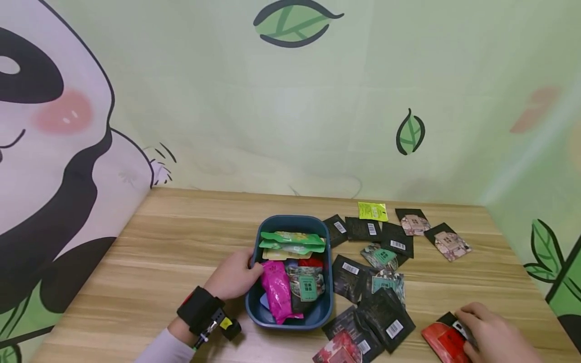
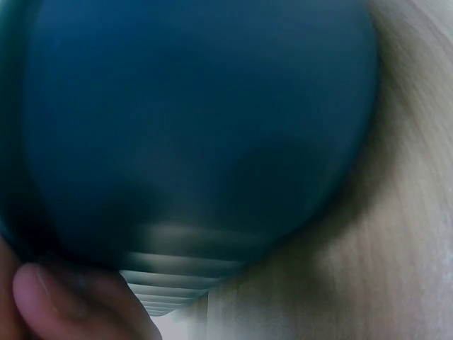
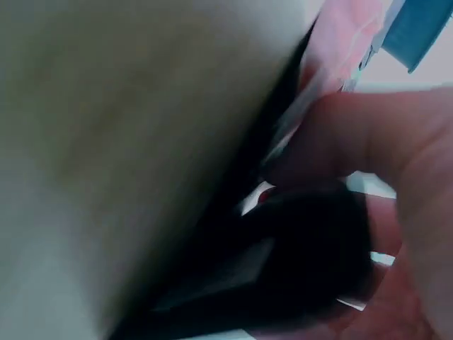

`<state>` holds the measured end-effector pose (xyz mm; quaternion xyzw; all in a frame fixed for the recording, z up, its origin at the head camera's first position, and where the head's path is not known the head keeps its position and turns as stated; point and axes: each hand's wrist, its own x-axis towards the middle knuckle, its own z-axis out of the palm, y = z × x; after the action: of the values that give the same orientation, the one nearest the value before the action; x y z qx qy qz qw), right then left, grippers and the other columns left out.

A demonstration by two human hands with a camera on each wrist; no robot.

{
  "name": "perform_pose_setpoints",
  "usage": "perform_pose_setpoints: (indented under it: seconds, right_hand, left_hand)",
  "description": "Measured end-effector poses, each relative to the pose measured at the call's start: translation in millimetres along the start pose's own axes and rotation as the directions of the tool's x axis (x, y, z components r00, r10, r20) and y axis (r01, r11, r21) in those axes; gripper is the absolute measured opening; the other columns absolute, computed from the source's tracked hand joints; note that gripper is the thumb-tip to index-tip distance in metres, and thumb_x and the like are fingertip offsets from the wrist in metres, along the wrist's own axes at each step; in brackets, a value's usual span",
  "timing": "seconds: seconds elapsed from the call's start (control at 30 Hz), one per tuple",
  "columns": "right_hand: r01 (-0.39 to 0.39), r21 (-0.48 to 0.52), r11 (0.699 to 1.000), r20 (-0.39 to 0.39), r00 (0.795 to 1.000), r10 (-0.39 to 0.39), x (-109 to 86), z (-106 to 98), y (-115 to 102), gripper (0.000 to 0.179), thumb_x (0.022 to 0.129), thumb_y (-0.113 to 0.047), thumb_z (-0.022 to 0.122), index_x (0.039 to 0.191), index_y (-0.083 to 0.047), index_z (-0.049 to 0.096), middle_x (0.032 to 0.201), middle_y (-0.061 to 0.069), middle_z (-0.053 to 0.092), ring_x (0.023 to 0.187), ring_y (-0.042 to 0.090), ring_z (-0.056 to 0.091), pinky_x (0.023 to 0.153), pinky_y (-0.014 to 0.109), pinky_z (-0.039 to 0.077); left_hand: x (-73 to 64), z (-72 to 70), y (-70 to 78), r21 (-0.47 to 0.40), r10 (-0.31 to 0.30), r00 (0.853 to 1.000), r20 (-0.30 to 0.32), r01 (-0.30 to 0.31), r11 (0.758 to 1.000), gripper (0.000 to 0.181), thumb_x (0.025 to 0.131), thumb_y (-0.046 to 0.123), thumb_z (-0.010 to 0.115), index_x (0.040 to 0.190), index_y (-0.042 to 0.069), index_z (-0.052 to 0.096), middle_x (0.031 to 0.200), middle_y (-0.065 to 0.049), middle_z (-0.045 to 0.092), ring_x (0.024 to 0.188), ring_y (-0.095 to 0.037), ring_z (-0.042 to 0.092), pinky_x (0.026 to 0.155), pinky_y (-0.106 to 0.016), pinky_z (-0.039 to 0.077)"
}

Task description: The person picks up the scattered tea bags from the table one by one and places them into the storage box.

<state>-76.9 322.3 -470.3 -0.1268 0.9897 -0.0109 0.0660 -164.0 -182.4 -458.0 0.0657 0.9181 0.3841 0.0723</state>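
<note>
A blue plastic bin [image 1: 289,326] stands in the middle of the table, holding a pink packet [image 1: 278,290], green packets [image 1: 292,238] and a black sachet with a teal label [image 1: 313,282]. My left hand [image 1: 233,275] grips its left rim, thumb over the edge. In the left wrist view the bin's wall [image 2: 198,127] fills most of the picture, fingertips [image 2: 53,294] at the lower left. At the front right, my right hand [image 1: 495,333] pinches a red and black sachet [image 1: 445,340] lying low over the table; the palm hides part of it.
Right of the bin lie several black sachets [image 1: 386,322], some overlapping, some with barcodes up. A yellow-green packet [image 1: 373,211] lies at the back, and two sachets with pink pictures [image 1: 448,242] at the back right. A printed cloth wall [image 1: 227,101] closes off the rear.
</note>
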Motion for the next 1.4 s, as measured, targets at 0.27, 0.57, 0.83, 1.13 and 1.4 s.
perform_pose_setpoints:
  seconds: [0.27, 0.57, 0.83, 1.13, 1.4]
  right_hand:
    - [0.035, -0.013, 0.999, -0.042, 0.998, -0.036, 15.1, -17, -25, 0.025, 0.076, -0.007, 0.073, 0.101, -0.007, 0.074, 0.089, 0.001, 0.057, 0.072, 0.012, 0.053, 0.068, 0.036, 0.054]
    - [0.225, -0.073, 0.972, -0.239, 0.942, -0.236, 42.6, -46, -64, 0.028, 0.075, -0.003, 0.076, 0.102, -0.008, 0.076, 0.091, 0.002, 0.060, 0.072, 0.010, 0.056, 0.064, 0.031, 0.054]
    - [0.478, -0.087, 0.874, -0.462, 0.758, -0.461, 67.9, -55, -108, 0.035, 0.071, -0.003, 0.079, 0.105, -0.009, 0.076, 0.097, 0.000, 0.061, 0.081, 0.007, 0.057, 0.069, 0.026, 0.052]
    - [0.649, -0.032, 0.760, -0.524, 0.637, -0.566, 89.5, -61, -164, 0.038, 0.077, -0.005, 0.075, 0.115, -0.011, 0.075, 0.104, -0.001, 0.062, 0.088, 0.009, 0.056, 0.077, 0.029, 0.052]
    - [0.711, -0.015, 0.703, -0.500, 0.603, -0.621, 104.6, -60, -205, 0.029, 0.086, -0.009, 0.067, 0.113, -0.013, 0.074, 0.105, -0.003, 0.061, 0.091, 0.007, 0.058, 0.082, 0.024, 0.052]
  left_hand:
    - [0.1, 0.7, -0.4, -0.008, -0.005, 1.000, 0.004, 0.005, 1.000, 0.027, 0.092, 0.024, 0.054, 0.112, 0.012, 0.068, 0.081, -0.002, 0.060, 0.071, -0.015, 0.057, 0.062, -0.032, 0.047]
    - [1.2, 1.9, -1.2, 0.005, -0.001, 1.000, -0.002, 0.001, 1.000, 0.024, 0.092, 0.024, 0.054, 0.108, 0.013, 0.068, 0.078, -0.002, 0.059, 0.070, -0.015, 0.056, 0.062, -0.032, 0.046]
    - [0.6, 3.1, 0.7, -0.006, -0.006, 1.000, 0.024, 0.006, 1.000, 0.022, 0.092, 0.023, 0.054, 0.107, 0.014, 0.067, 0.075, -0.002, 0.056, 0.068, -0.015, 0.055, 0.061, -0.032, 0.045]
    - [-0.2, 0.9, 3.6, -0.020, -0.013, 1.000, 0.022, 0.013, 1.000, 0.024, 0.092, 0.023, 0.054, 0.110, 0.013, 0.067, 0.077, -0.002, 0.057, 0.069, -0.015, 0.056, 0.061, -0.032, 0.045]
    - [-1.4, -0.4, 2.7, -0.017, -0.019, 1.000, 0.022, 0.019, 1.000, 0.022, 0.092, 0.023, 0.054, 0.107, 0.013, 0.066, 0.071, -0.002, 0.053, 0.062, -0.016, 0.052, 0.056, -0.032, 0.042]
